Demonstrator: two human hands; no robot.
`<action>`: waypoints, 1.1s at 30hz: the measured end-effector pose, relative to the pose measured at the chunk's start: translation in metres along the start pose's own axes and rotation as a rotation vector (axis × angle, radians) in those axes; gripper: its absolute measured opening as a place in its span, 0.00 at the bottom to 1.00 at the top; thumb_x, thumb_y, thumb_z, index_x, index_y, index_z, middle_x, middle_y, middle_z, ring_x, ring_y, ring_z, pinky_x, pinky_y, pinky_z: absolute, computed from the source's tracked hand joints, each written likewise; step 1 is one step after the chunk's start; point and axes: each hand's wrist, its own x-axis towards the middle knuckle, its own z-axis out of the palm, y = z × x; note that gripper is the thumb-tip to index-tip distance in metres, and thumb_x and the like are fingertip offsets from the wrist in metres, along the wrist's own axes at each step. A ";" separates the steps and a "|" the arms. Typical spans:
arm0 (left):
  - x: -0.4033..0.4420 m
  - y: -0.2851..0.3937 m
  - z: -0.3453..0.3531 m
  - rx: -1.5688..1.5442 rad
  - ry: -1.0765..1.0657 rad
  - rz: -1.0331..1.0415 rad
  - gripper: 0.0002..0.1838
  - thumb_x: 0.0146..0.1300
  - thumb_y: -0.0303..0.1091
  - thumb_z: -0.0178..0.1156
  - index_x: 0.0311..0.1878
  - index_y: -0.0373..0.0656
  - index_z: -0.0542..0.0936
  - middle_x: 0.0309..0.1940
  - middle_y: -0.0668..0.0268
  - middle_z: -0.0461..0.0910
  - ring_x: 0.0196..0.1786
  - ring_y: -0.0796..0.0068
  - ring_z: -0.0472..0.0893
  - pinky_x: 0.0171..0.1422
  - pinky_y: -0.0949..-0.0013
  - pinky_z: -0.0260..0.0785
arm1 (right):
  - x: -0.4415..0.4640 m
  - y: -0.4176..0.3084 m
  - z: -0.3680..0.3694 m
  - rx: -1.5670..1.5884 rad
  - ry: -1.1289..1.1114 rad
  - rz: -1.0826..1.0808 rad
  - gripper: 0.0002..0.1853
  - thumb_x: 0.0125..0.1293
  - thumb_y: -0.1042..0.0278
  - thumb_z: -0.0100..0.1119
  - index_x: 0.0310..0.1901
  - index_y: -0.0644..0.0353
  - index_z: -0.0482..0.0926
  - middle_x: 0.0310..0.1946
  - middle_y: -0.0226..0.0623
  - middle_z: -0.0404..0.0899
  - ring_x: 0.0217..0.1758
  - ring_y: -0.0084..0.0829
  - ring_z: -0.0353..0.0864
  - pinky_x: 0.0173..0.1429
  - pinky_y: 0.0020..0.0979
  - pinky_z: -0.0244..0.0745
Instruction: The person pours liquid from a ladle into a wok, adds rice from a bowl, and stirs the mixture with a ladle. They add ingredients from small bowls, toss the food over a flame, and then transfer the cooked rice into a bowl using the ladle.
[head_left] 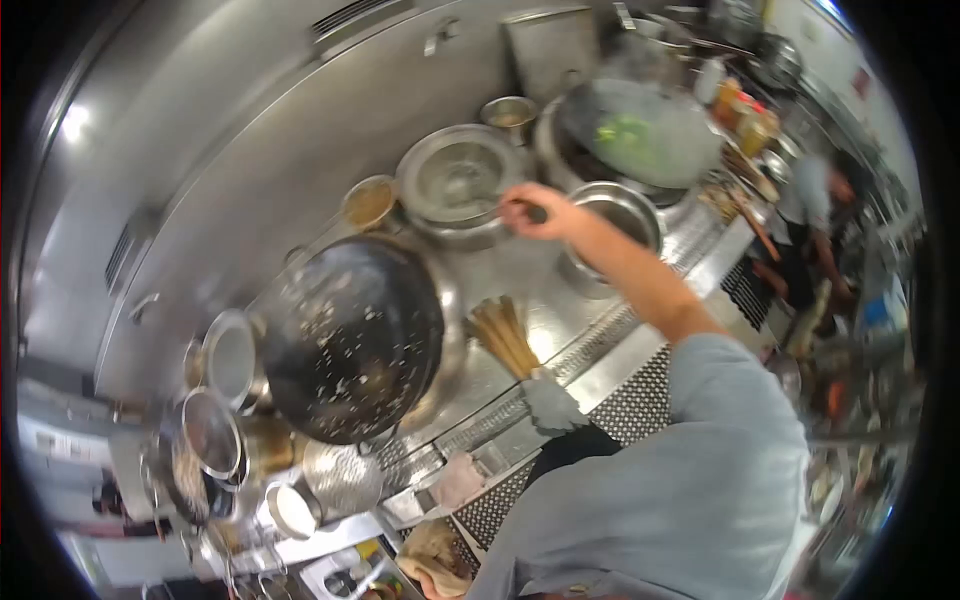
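While a utensil handle (pixel 538 213) is grasped by the right hand (pixel 545 199) beside the wide-rimmed pot (pixel 412 190), a tan cloth (pixel 435 546) is touched by the left hand (pixel 444 586), whose grip cannot be told; lettering on the bottles (pixel 757 128) is too blurred to be read.

Table (pixel 548 300): metal, glossy. Back wall (pixel 290 160): metal, smooth, soft sheen. Wide-rimmed pot (pixel 420 200): metal, shiny. Wok (pixel 405 325): dark metal, low sheen. Beige rag (pixel 432 548): cloth, matt. Shirt (pixel 680 490): cloth, matt.
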 end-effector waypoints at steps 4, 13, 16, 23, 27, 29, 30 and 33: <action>0.004 0.012 -0.006 0.051 -0.050 0.027 0.35 0.63 0.54 0.54 0.66 0.40 0.63 0.56 0.54 0.74 0.50 0.55 0.79 0.48 0.57 0.76 | 0.014 0.001 0.039 1.621 0.470 0.606 0.05 0.59 0.75 0.58 0.33 0.63 0.71 0.27 0.30 0.72 0.28 0.19 0.74 0.33 0.21 0.74; -0.044 0.091 -0.027 0.219 -0.270 0.294 0.39 0.57 0.47 0.62 0.65 0.32 0.61 0.53 0.50 0.75 0.48 0.53 0.79 0.47 0.56 0.77 | 0.015 -0.129 0.147 1.744 0.174 0.439 0.22 0.67 0.74 0.51 0.56 0.79 0.57 0.25 0.26 0.67 0.20 0.19 0.70 0.23 0.17 0.67; -0.019 0.119 -0.032 0.215 -0.577 0.207 0.46 0.50 0.47 0.69 0.66 0.32 0.59 0.53 0.50 0.74 0.47 0.54 0.79 0.45 0.56 0.76 | -0.009 -0.165 0.199 1.745 0.277 0.457 0.20 0.68 0.74 0.46 0.56 0.78 0.57 0.25 0.27 0.66 0.17 0.20 0.69 0.18 0.18 0.64; -0.010 0.058 -0.045 0.015 -0.577 0.093 0.44 0.51 0.48 0.68 0.66 0.35 0.60 0.53 0.50 0.74 0.47 0.55 0.79 0.50 0.57 0.75 | -0.064 -0.192 0.253 1.533 0.201 0.689 0.20 0.66 0.73 0.44 0.58 0.72 0.62 0.25 0.30 0.67 0.17 0.20 0.70 0.18 0.23 0.67; -0.045 0.011 -0.078 -0.292 -0.422 -0.199 0.42 0.57 0.52 0.63 0.68 0.37 0.60 0.55 0.46 0.73 0.46 0.55 0.79 0.55 0.53 0.73 | -0.159 -0.142 0.255 -0.480 0.245 0.654 0.30 0.60 0.74 0.50 0.65 0.63 0.59 0.26 0.45 0.77 0.25 0.41 0.79 0.30 0.39 0.74; -0.064 0.002 -0.094 -0.391 -0.452 -0.311 0.41 0.59 0.52 0.60 0.68 0.37 0.60 0.57 0.44 0.72 0.46 0.56 0.80 0.58 0.48 0.71 | -0.227 -0.106 0.242 -0.938 0.277 0.636 0.34 0.58 0.74 0.50 0.68 0.62 0.56 0.33 0.57 0.80 0.36 0.55 0.80 0.42 0.46 0.74; -0.067 -0.003 -0.105 -0.412 -0.481 -0.343 0.40 0.60 0.54 0.59 0.68 0.37 0.59 0.57 0.43 0.71 0.46 0.56 0.80 0.58 0.46 0.70 | -0.237 -0.113 0.237 -0.929 0.282 0.940 0.36 0.57 0.75 0.49 0.70 0.62 0.54 0.40 0.62 0.79 0.41 0.61 0.79 0.49 0.48 0.73; -0.056 -0.005 -0.124 -0.323 -0.531 -0.349 0.39 0.62 0.55 0.55 0.69 0.38 0.59 0.57 0.43 0.71 0.44 0.55 0.80 0.59 0.37 0.67 | -0.250 -0.082 0.206 -1.078 0.066 1.140 0.36 0.60 0.69 0.51 0.71 0.59 0.52 0.42 0.65 0.78 0.47 0.60 0.78 0.53 0.48 0.72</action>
